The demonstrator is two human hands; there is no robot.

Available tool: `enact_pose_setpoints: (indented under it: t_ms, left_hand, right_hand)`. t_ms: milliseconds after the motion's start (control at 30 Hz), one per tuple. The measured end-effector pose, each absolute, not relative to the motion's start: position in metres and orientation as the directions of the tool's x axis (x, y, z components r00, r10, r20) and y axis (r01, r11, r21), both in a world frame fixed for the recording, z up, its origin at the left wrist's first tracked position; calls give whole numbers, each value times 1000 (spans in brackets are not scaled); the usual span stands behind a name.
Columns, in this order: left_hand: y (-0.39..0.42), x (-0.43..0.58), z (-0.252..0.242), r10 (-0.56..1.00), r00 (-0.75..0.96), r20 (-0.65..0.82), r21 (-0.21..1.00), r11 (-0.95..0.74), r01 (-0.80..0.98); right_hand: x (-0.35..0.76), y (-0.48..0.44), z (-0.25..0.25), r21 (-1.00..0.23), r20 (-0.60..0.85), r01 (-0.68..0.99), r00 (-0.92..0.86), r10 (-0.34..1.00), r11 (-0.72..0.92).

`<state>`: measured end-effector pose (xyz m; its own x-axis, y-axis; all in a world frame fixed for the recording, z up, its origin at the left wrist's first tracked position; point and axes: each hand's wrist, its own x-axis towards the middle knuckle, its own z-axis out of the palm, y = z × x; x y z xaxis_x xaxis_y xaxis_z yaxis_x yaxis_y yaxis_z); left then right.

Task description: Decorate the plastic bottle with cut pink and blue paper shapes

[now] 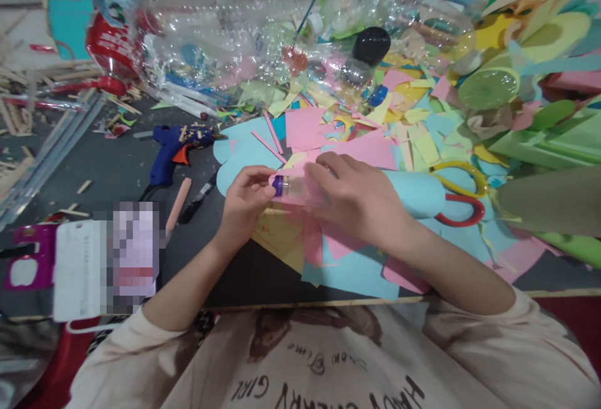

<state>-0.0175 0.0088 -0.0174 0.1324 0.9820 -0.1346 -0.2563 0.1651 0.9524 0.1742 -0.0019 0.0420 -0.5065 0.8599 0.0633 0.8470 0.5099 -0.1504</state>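
A small clear bottle with a purple cap lies sideways between my hands, at the middle of the table. Pink paper goes along or around its body; how far round I cannot tell. At the capped end, my left hand pinches with thumb and fingertips. My right hand is curled over the paper-covered body, hiding its far end. Beneath both hands are loose sheets of pink, yellow and blue paper. Scissors with yellow and red handles lie right of my right hand, their blades hidden under blue paper.
A blue glue gun lies to the left, near a black marker and a pink strip. Clear plastic bottles and paper scraps crowd the back. A white phone-like device sits at the front left edge.
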Motion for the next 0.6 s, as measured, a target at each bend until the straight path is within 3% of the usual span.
enact_pose_setpoints:
  t_ms: [300,600]
  left_hand:
    - [7,-20,-17,999,25,20,1000,-20,-11]
    - [4,-21,-17,983,-24,184,983,-184,31]
  right_hand:
    - [171,-4,39,-211,52,854,-475,878,475]
    - [171,-5,39,-258,48,846,-471,881,466]
